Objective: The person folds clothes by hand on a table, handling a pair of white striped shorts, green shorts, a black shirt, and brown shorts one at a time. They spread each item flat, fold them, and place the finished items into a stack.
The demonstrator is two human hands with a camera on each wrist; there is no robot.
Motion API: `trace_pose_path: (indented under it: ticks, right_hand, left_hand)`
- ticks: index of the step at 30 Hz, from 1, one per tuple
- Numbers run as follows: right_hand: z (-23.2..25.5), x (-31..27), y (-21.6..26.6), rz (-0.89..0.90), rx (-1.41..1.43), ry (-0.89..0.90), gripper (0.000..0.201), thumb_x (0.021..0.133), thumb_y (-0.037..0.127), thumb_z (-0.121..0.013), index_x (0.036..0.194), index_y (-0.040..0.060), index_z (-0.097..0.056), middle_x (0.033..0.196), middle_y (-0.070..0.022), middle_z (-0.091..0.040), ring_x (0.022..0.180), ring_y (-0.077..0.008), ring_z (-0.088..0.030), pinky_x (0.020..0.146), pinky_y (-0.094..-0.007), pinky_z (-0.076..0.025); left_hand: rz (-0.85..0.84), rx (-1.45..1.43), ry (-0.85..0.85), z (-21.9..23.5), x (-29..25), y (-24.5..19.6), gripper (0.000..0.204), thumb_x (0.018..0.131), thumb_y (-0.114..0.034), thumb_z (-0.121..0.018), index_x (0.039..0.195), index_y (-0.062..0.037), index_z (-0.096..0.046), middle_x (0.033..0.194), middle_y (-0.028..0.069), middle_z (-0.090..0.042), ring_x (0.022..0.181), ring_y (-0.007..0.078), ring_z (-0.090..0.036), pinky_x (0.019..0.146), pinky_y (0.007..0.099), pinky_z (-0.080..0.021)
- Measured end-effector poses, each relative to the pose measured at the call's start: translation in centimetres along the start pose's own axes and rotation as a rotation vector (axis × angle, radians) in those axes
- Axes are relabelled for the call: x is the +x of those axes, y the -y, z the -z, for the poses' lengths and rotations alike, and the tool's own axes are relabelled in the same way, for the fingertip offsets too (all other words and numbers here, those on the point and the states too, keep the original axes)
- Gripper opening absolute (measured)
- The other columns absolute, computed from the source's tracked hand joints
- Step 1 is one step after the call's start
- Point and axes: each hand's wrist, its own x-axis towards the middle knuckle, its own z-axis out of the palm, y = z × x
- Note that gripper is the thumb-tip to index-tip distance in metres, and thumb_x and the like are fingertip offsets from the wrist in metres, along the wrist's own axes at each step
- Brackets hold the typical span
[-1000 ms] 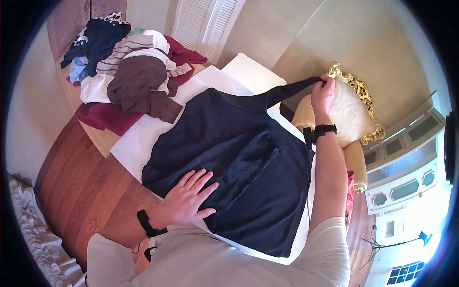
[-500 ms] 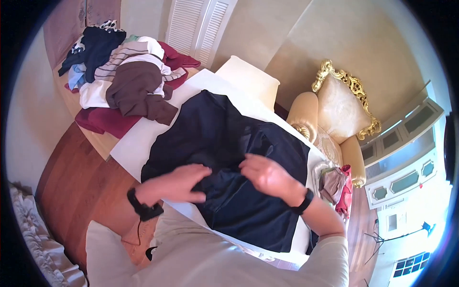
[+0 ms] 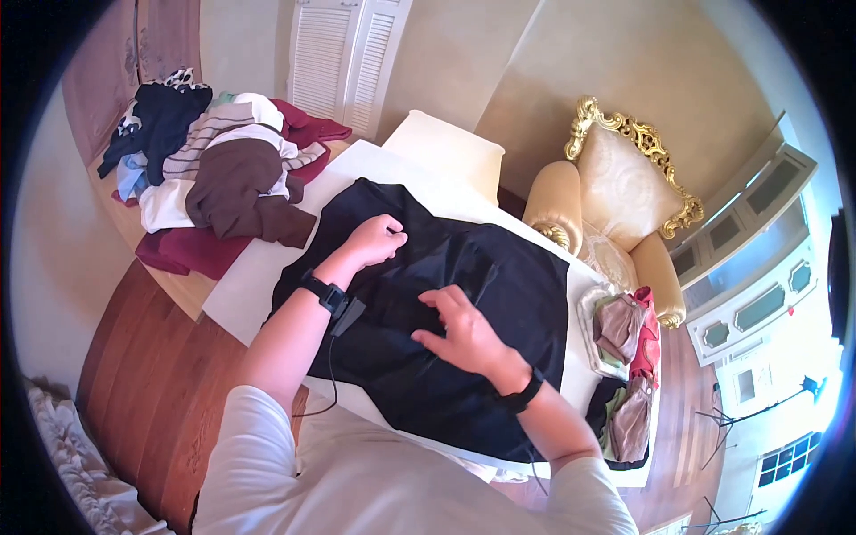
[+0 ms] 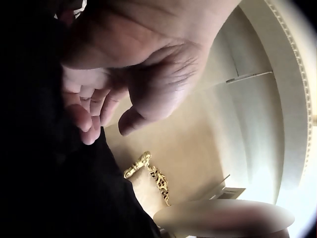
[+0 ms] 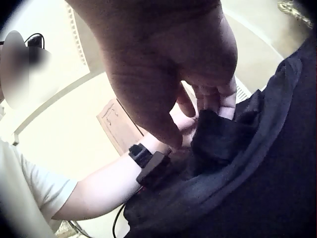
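Observation:
A black long-sleeved top lies spread over the white table, with creases across its middle. Over its upper left part is my left hand. In the left wrist view its fingers are loosely bent beside the black cloth, the thumb standing apart. My right hand hovers low over the middle of the top, thumb and fingers spread. From the right wrist, a raised fold of the black cloth partly hides its fingertips, and the thumb stays away from it.
A heap of clothes with a brown garment on top sits at the table's left end. Folded clothes lie along the right end. Behind stand a cream-covered box and a gilded armchair.
My right hand has let go of the stretched sleeve and come back to the top's middle. The sleeve now lies down on the top. My left hand has moved from the near edge farther up.

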Motion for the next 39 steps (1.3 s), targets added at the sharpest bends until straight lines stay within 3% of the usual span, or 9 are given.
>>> trace_pose_path:
  ticks: [6,10,13,19,23,29,32,36,39]
  right_hand:
    - [-1.1,-1.7,-1.3,-0.230,0.064,0.206,0.041,0.086,0.000,-0.077,0.125,-0.0017,-0.067,0.095,-0.0117,-0.068,0.085,-0.0240,-0.070,0.077,-0.0337,-0.056]
    - [0.7,-3.9,-4.9,-0.456,0.534,-0.246,0.012,0.098,0.001,-0.072,0.110,0.0012,-0.073,0.095,0.0011,-0.070,0.088,-0.0067,-0.064,0.078,-0.0246,-0.053]
    - [3.3,-4.8,-7.2,-0.552,1.004,-0.659,0.010,0.102,0.002,-0.067,0.108,0.0082,-0.072,0.099,0.0007,-0.072,0.083,-0.0082,-0.068,0.069,-0.0237,-0.055]
    - [6.7,-4.1,-9.4,-0.644,1.040,-0.990,0.011,0.100,0.005,-0.069,0.111,0.0077,-0.071,0.097,-0.0014,-0.073,0.083,-0.0130,-0.069,0.071,-0.0291,-0.056]
    - [7.1,-4.7,-13.7,-0.623,0.002,-0.537,0.029,0.091,0.009,-0.074,0.119,0.0007,-0.070,0.103,-0.0077,-0.073,0.096,-0.0201,-0.071,0.088,-0.0327,-0.057]
    - [5.8,1.3,-14.1,-0.274,-0.397,-0.198,0.043,0.086,0.015,-0.078,0.126,0.0003,-0.067,0.113,-0.0196,-0.071,0.112,-0.0359,-0.068,0.096,-0.0404,-0.055]
    - [5.4,1.8,-14.6,-0.531,-0.482,0.022,0.048,0.086,0.018,-0.079,0.129,0.0017,-0.066,0.115,-0.0202,-0.070,0.112,-0.0411,-0.066,0.096,-0.0450,-0.055]
    - [5.1,1.7,-12.1,-0.516,-0.493,-0.090,0.046,0.083,0.023,-0.083,0.123,0.0053,-0.067,0.107,-0.0184,-0.071,0.104,-0.0391,-0.068,0.094,-0.0481,-0.054]
    - [4.0,1.9,-8.5,-0.227,-0.392,-0.070,0.038,0.082,0.022,-0.084,0.113,0.0056,-0.069,0.100,-0.0171,-0.071,0.097,-0.0376,-0.068,0.088,-0.0487,-0.054]
  left_hand:
    - [0.016,-0.265,-0.108,0.3,1.8,3.4,0.021,0.101,-0.017,-0.066,0.115,-0.0014,-0.066,0.097,0.0092,-0.071,0.071,0.0157,-0.070,0.058,0.0293,-0.056]
    - [-0.028,-0.369,-0.128,0.3,1.0,3.4,0.014,0.101,-0.012,-0.062,0.109,-0.0022,-0.066,0.093,0.0084,-0.069,0.071,0.0158,-0.070,0.058,0.0294,-0.056]
    - [-0.019,-0.335,-0.108,0.3,0.9,3.2,0.015,0.100,-0.013,-0.063,0.109,-0.0015,-0.066,0.094,0.0086,-0.069,0.074,0.0163,-0.071,0.061,0.0299,-0.058]
    - [0.005,-0.309,-0.079,0.3,0.9,2.9,0.020,0.100,-0.018,-0.068,0.110,-0.0006,-0.067,0.096,0.0090,-0.070,0.078,0.0171,-0.073,0.066,0.0311,-0.061]
    - [-0.021,-0.251,-0.093,-0.1,1.2,3.4,0.020,0.099,-0.018,-0.068,0.108,-0.0002,-0.067,0.090,0.0091,-0.072,0.074,0.0170,-0.073,0.065,0.0313,-0.060]
    - [-0.036,-0.245,-0.118,-0.3,1.1,3.3,0.021,0.098,-0.019,-0.068,0.106,-0.0004,-0.067,0.082,0.0097,-0.075,0.069,0.0176,-0.074,0.063,0.0317,-0.059]
    - [-0.035,-0.215,-0.119,-0.1,1.2,3.4,0.022,0.098,-0.020,-0.069,0.106,-0.0004,-0.068,0.085,0.0100,-0.075,0.071,0.0177,-0.074,0.065,0.0322,-0.059]
    - [-0.075,-0.123,-0.114,-0.1,1.5,3.8,0.022,0.100,-0.020,-0.070,0.111,-0.0008,-0.068,0.089,0.0087,-0.074,0.073,0.0163,-0.073,0.064,0.0312,-0.058]
    - [-0.141,-0.049,-0.131,-0.8,2.3,4.8,0.021,0.100,-0.019,-0.069,0.111,-0.0006,-0.068,0.090,0.0089,-0.074,0.074,0.0161,-0.072,0.066,0.0312,-0.058]
